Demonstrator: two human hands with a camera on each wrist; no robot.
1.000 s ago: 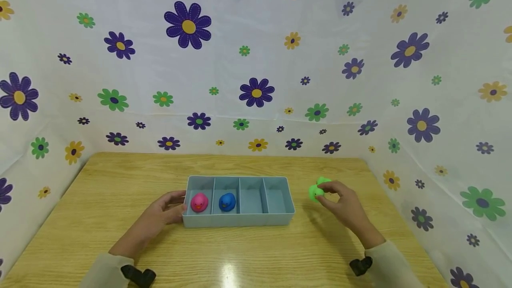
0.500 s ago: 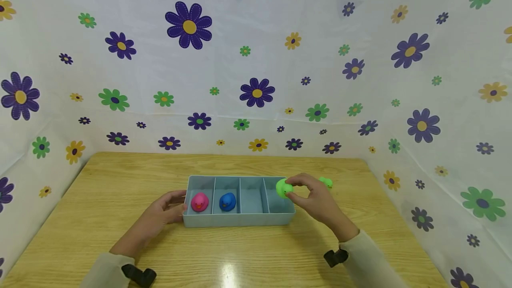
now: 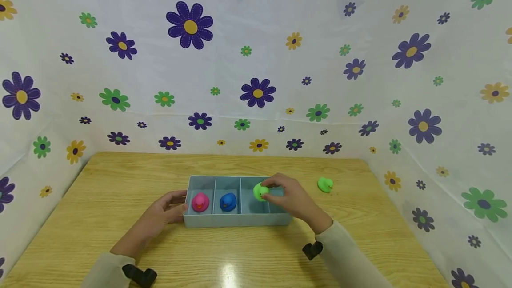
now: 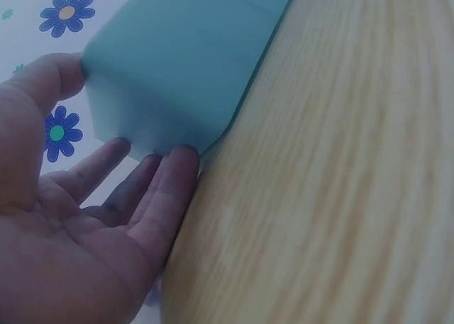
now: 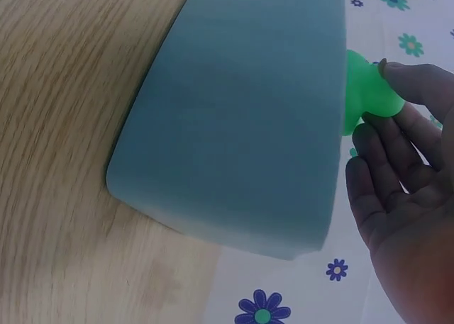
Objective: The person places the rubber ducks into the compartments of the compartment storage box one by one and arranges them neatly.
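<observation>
My right hand (image 3: 294, 197) pinches a bright green rubber duck (image 3: 260, 191) between thumb and fingers, over the third compartment from the left of a grey-blue divided box (image 3: 240, 220). In the right wrist view, the box wall (image 5: 234, 118) hides part of the green duck (image 5: 372, 90). My left hand (image 3: 166, 208) holds the box's left end; the left wrist view shows the thumb at a rim corner and the fingertips (image 4: 181, 161) along the end wall's far edge. A pink duck (image 3: 200, 202) sits in the leftmost compartment, and a blue duck (image 3: 228, 202) in the second.
Another green duck (image 3: 325, 184) lies on the wooden table (image 3: 160, 252), to the right of the box. A flower-patterned white cloth (image 3: 224, 70) rises behind the table and along both sides.
My right hand has lifted one green duck from the table's right side and carried it left over the box. The second green duck has come into full view. My left hand stays put.
</observation>
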